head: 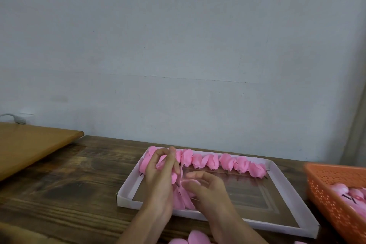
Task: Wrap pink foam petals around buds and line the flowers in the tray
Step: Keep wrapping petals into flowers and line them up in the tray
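Right now the curled fingers (168,161) of the left hand (158,184) are gripping a pink foam flower (179,198), while the right hand (210,192) is pinching one of its petals (191,181) between thumb and bent fingers. Both hands are hovering over the near left part of the white tray (277,176), where finished flowers (225,161) are lying in a row along its far wall. Loose petals (198,238) are lying on the wooden table (69,184) by the wrists, and an orange basket (326,190) holding buds (354,194) is sitting just right of the tray
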Tool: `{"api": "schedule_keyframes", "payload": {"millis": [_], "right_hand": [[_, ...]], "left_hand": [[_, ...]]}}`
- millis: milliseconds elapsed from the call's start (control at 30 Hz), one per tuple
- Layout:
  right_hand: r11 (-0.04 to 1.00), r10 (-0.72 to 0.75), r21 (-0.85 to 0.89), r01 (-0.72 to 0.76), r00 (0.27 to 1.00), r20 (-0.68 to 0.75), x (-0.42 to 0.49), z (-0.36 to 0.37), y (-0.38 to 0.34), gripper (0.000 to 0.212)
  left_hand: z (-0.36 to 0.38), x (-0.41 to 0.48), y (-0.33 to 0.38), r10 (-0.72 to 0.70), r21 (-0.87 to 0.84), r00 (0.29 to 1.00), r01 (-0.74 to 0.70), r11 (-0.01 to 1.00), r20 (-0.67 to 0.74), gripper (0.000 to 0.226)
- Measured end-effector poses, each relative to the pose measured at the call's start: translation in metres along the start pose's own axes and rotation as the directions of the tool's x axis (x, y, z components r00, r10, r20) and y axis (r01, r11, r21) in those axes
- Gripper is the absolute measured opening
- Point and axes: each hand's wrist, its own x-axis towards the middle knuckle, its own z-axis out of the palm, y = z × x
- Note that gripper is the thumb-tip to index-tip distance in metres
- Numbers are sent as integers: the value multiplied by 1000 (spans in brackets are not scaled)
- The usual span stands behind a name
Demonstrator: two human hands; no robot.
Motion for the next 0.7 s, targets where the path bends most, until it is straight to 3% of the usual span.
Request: {"api": "schedule_keyframes", "payload": {"millis": [500,700], "right_hand": [[988,20,150,-40,992,128,-6,-1,0,13],[996,33,75,-37,998,54,-6,-5,1,16]], "left_hand": [[0,-4,0,61,14,998,-61,998,35,34],[0,-5,1,9,-21,1000,-8,1000,23,35]]}}
